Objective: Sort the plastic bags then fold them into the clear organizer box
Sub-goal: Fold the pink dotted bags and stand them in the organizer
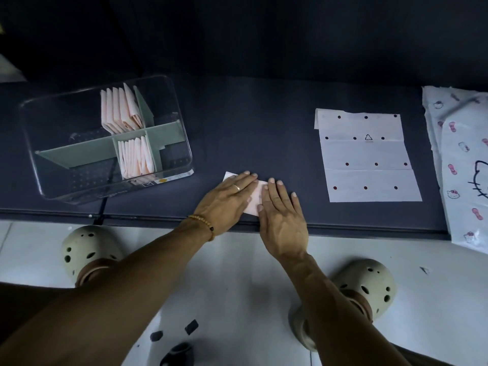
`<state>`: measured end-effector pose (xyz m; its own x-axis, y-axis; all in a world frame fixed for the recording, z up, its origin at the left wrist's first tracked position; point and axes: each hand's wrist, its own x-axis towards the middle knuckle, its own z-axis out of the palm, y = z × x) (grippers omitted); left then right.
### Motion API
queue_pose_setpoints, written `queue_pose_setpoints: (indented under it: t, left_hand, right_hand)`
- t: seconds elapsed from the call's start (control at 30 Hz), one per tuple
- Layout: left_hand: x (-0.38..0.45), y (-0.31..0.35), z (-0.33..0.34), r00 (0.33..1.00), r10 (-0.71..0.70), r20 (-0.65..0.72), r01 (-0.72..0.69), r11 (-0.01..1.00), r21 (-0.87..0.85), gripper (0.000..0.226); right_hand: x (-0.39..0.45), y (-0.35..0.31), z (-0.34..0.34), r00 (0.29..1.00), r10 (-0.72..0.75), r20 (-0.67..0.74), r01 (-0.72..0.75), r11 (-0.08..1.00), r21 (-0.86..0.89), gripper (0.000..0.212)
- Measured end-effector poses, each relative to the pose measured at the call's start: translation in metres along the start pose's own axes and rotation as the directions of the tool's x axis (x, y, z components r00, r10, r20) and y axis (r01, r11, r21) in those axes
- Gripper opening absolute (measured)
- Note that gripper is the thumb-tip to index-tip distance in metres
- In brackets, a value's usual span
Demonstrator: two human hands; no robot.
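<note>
Stretching across the whole view, the dark desk point(264, 114) carries everything, its far edge fading into a background too dim to read. At the right edge a pile of cartoon-printed plastic bags point(464, 165) lies partly off the desk and is cut off by the frame, so their number cannot be told. At the left stands the clear organizer box point(105, 138), split by grey-green dividers point(79, 154); two of its compartments hold pale pink folded bags point(121, 109) standing on edge, while the other sections are hard to make out through the dark, reflective walls. Right of centre, a white dotted bag point(367, 157) lies flat and creased, well apart from the box and just beside the printed pile. Below the desk edge, two perforated clogs point(89, 249) stand on the light floor point(237, 286), the right one partly behind a forearm. The left hand point(227, 199) and right hand point(282, 217) lie side by side near the front edge, fingers point(245, 178) straight and close together, pressing flat on a small pale folded bag point(254, 198). The hands hide most of it; only one corner and a strip between them show. A ring and a beaded bracelet point(203, 223) mark the left hand.
</note>
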<state>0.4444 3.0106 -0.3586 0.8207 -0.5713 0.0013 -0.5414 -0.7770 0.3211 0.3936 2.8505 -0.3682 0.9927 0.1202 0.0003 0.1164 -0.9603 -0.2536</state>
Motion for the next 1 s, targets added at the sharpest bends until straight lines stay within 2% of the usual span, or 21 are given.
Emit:
queue_pose_setpoints:
  t: [0.2, 0.27, 0.37, 0.43, 0.57, 0.7, 0.77, 0.87, 0.93, 1.0]
  left_hand:
    - [-0.025, -0.050, -0.021, 0.993, -0.084, 0.085, 0.079, 0.995, 0.068, 0.051]
    - [-0.027, -0.054, -0.027, 0.988, -0.125, 0.089, 0.123, 0.992, 0.028, 0.052]
    - [-0.020, -0.038, -0.030, 0.962, -0.266, -0.058, 0.259, 0.961, -0.096, 0.047]
    - [-0.007, -0.024, -0.030, 0.954, -0.278, -0.109, 0.264, 0.956, -0.126, 0.043]
    - [0.026, -0.008, -0.031, 0.962, -0.273, -0.016, 0.274, 0.962, 0.016, 0.035]
    - [0.042, -0.006, -0.038, 0.955, -0.289, 0.068, 0.290, 0.957, 0.000, 0.009]
    - [0.039, -0.006, -0.042, 0.939, -0.326, 0.107, 0.333, 0.941, -0.059, 0.005]
    - [0.026, -0.007, -0.051, 0.916, -0.380, 0.127, 0.400, 0.886, -0.233, 0.002]
    - [0.016, -0.011, -0.064, 0.902, -0.419, 0.105, 0.415, 0.771, -0.483, 0.007]
    - [0.007, -0.017, -0.083, 0.884, -0.461, 0.078, 0.380, 0.610, -0.695, 0.011]
  right_hand:
    - [0.000, 0.000, -0.001, 1.000, -0.011, 0.013, 0.011, 1.000, -0.008, 0.052]
    - [0.000, 0.001, 0.001, 1.000, -0.012, 0.016, 0.012, 1.000, -0.007, 0.051]
    - [0.001, 0.002, 0.002, 0.999, -0.010, 0.035, 0.011, 1.000, -0.016, 0.051]
    - [0.001, 0.003, 0.003, 0.999, -0.011, 0.034, 0.012, 1.000, -0.020, 0.050]
    - [0.001, 0.002, 0.001, 1.000, -0.008, 0.019, 0.008, 1.000, -0.010, 0.048]
    - [0.001, -0.001, -0.002, 1.000, 0.005, -0.002, -0.005, 1.000, 0.016, 0.048]
    - [0.003, 0.000, -0.003, 1.000, 0.007, 0.014, -0.008, 0.998, 0.059, 0.046]
    - [0.014, -0.004, -0.016, 0.995, 0.095, 0.042, -0.104, 0.950, 0.296, 0.047]
    - [0.026, -0.015, -0.032, 0.974, 0.226, 0.000, -0.200, 0.862, 0.466, 0.050]
    - [0.042, -0.031, -0.053, 0.940, 0.337, 0.056, -0.291, 0.703, 0.649, 0.048]
